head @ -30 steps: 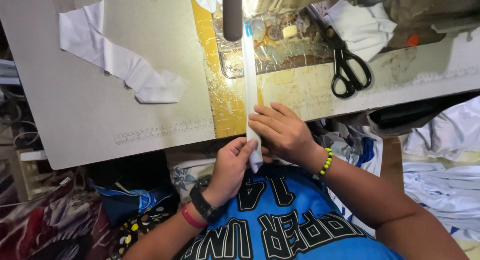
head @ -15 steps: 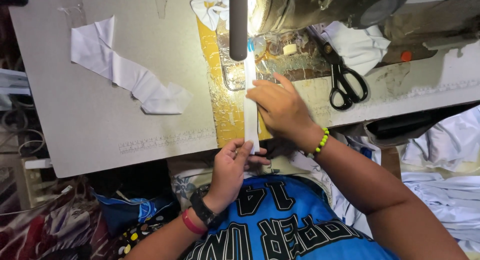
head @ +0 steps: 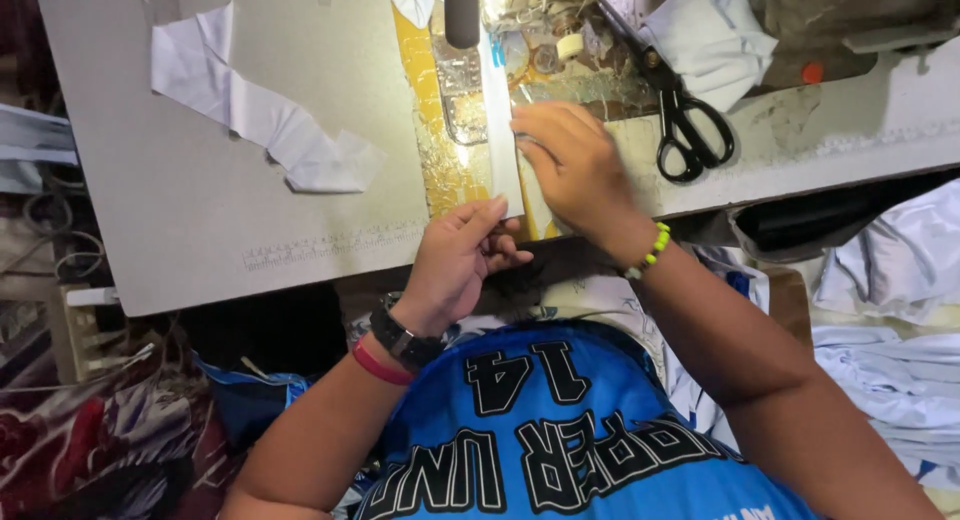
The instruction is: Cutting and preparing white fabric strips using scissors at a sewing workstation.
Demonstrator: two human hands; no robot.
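Two hands work here, the left hand (head: 455, 270) and the right hand (head: 570, 160), both on one narrow white fabric strip (head: 497, 120), with one pair of black scissors (head: 685, 120) just right of the right grip and one crumpled white strip (head: 260, 120) lying on the counter (head: 200, 240) well left of the left grip.

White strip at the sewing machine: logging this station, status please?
Left hand pinches white strip near end. Right hand flat alongside it. Scissors lie clear, right.
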